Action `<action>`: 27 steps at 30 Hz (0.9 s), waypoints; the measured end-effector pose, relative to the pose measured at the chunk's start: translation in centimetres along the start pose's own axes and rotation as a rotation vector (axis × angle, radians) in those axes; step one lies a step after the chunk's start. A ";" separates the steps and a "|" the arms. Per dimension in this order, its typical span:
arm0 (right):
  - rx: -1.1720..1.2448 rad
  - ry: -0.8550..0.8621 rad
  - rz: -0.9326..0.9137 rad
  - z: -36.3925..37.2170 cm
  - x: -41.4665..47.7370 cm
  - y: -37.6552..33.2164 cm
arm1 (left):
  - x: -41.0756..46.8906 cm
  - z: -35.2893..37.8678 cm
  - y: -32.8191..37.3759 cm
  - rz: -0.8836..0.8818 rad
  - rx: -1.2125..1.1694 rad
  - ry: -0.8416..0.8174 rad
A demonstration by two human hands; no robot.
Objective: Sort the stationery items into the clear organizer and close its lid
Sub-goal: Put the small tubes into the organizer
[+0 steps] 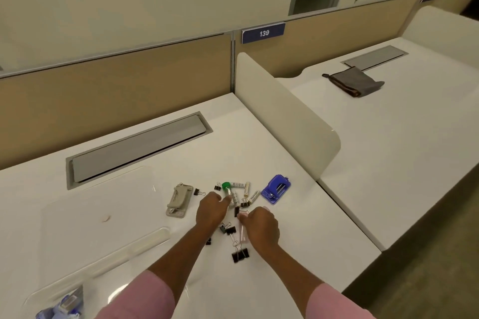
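Observation:
Loose stationery lies on the white desk [298, 228]. My left hand [211, 211] reaches forward, its fingertips pinching the lower end of a green-capped tube [226, 187] that rests on the desk. My right hand [261, 225] is curled over a pale pink clear strip [244, 235], fingers closed on its top end. Around them lie white tubes [246, 188], several black binder clips [240, 254], a grey stapler [179, 199] and a blue hole punch [276, 189]. The clear organizer [59, 303] sits at the lower left, lid [103, 202] open flat, with blue items inside.
A grey cable hatch [137, 147] is set into the desk behind the items. A white divider panel [285, 111] bounds the desk on the right. On the neighbouring desk lies a dark pouch [355, 81]. A beige partition runs along the back.

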State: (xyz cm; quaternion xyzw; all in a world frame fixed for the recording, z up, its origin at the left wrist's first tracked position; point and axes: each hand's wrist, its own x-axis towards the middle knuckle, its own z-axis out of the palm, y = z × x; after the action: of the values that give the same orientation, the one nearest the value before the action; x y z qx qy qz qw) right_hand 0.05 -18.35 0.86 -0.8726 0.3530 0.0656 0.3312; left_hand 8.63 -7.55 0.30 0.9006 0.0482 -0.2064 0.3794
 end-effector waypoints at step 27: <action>0.330 -0.175 0.039 0.0 2.1 0.3 | 2.4 0.9 0.2 -0.062 -0.234 -0.042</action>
State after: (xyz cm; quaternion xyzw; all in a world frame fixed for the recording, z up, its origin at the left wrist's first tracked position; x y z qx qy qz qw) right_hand 1.44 -19.73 -0.03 -0.7902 0.3457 0.0889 0.4981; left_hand 10.54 -8.49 -1.10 0.8438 0.0921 -0.2298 0.4762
